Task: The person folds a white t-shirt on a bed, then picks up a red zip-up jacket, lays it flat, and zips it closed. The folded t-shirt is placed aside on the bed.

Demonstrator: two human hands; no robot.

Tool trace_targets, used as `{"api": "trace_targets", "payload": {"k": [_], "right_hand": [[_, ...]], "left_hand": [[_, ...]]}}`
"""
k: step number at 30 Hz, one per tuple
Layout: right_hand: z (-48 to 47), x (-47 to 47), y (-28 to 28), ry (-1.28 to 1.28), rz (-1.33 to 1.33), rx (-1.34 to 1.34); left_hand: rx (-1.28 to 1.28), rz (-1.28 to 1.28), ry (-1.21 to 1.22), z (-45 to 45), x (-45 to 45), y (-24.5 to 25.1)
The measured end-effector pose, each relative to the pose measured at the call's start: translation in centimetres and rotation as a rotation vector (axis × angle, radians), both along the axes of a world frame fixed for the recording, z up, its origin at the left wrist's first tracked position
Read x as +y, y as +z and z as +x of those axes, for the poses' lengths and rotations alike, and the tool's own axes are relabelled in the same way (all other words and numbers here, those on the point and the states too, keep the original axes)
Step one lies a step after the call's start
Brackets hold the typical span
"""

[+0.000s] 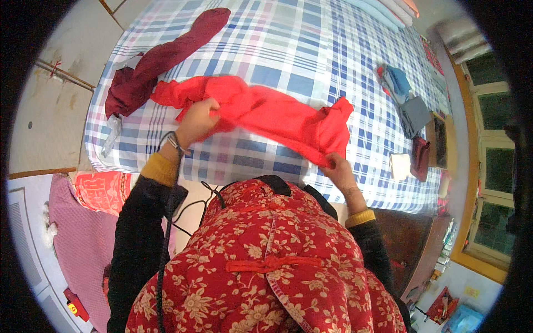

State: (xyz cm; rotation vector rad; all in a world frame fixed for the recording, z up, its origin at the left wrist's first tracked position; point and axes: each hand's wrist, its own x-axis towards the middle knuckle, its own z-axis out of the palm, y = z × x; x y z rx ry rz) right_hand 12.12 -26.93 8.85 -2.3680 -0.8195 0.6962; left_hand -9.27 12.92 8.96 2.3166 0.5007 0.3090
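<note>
A bright red garment (270, 108) lies bunched lengthwise across the near part of a bed with a blue and white plaid sheet (287, 62). My left hand (200, 118) pinches its near edge toward the left end. At the right end, my right hand (339, 170) grips the near corner of the cloth. The fabric stretches between both hands, and its two ends rest crumpled on the sheet. Which part of the garment each hand holds cannot be told. Just left of it lies a dark maroon garment (166, 62), long and twisted.
Small folded clothes (410, 108), a maroon folded cloth (419, 158) and a cream cloth (400, 166) lie on the bed's right side. Folded layers of bedding (383, 12) are at the far edge. A black cable (164, 249) hangs along my left arm. A wooden cabinet (404, 241) stands at right.
</note>
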Motion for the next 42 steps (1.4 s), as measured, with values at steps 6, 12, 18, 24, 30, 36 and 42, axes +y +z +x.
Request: {"api": "trace_targets", "payload": {"k": [6,12,18,24,30,36,42], "right_hand": [[-2.2,-1.4,-3.1,0.072,-0.127,0.133],[-2.0,-0.7,-3.4,0.017,-0.106,0.002],[-1.8,-0.3,-3.7,-0.017,-0.128,-0.166],[-1.6,-0.5,-3.0,-0.041,-0.222,-0.194],[-2.3,-3.1,-4.6,0.219,-0.200,-0.164],[-3.1,-3.5,-5.3,0.155,-0.148,0.219],[-0.4,-0.8,-4.6,-0.048,0.062,-0.027]], "left_hand": [[0.242,-0.140,-0.044,-2.9,-3.4,-4.3],[0.403,-0.304,-0.209,-3.8,-3.7,-3.2],[0.018,-0.026,-0.077,-1.5,-1.6,-3.2],[0.000,0.258,-0.232,3.2,-2.4,-2.0],[0.005,0.531,-0.393,5.8,-3.0,-4.3],[0.087,0.614,-0.389,6.0,-1.8,-6.6],[0.155,0.595,-0.331,6.6,-1.5,-6.5]]}}
